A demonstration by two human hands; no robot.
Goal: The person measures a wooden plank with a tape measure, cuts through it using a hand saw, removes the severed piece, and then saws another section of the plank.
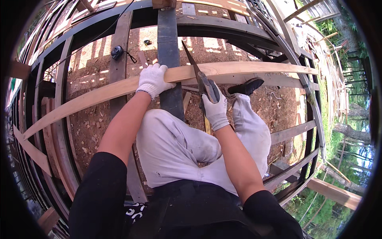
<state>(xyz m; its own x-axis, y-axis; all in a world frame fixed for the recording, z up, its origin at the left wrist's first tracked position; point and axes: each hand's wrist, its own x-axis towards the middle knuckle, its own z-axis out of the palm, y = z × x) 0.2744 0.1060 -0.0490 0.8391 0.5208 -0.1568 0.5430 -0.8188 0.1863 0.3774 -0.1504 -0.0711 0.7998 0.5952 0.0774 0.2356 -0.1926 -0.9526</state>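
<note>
A long pale wooden board [234,68] runs from side to side in front of me, crossing a dark beam [168,44]. My left hand [153,79], in a white work glove, presses on the board just left of that beam, its fingers curled over the wood. In a white and grey glove, my right hand [215,105] is closed round the handle of a handsaw [197,71]. The saw's narrow dark blade points away from me and lies across the board, right of the beam. Whether its teeth have entered the wood I cannot tell.
A black tape measure [117,52] with a strap rests on a plank at the upper left. Dark beams [227,26] form an open frame over dirt ground strewn with wood chips. My shoe [246,86] is close behind the saw. Trees and grass lie to the right.
</note>
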